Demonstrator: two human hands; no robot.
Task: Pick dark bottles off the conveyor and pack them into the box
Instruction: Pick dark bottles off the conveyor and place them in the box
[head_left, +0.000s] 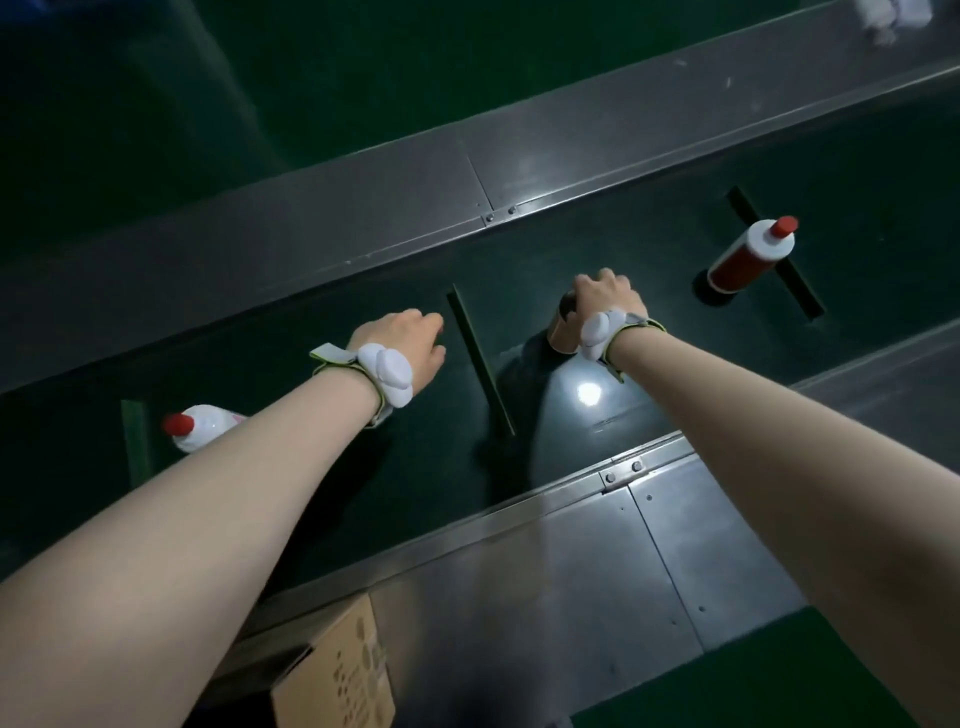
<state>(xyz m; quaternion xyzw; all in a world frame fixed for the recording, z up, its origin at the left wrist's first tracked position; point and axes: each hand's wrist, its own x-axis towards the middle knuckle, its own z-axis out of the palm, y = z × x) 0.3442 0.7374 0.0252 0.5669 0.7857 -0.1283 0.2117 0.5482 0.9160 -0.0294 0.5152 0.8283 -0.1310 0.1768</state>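
On the dark green conveyor belt (649, 249) my right hand (605, 299) is closed over the top of a dark bottle (563, 325), most of which is hidden under the hand. My left hand (408, 345) hovers over the belt to its left, fingers curled, holding nothing that I can see. A white bottle with a red cap and red label (750, 257) lies on the belt at the right. Another white bottle with a red cap (200, 426) stands at the left, partly behind my left forearm. A corner of the cardboard box (337, 670) shows at the bottom.
Steel side rails run along the belt, one far (363, 208) and one near (597, 545). Raised cleats cross the belt, one (480, 358) between my hands. Green floor lies beyond the far rail and at the bottom right.
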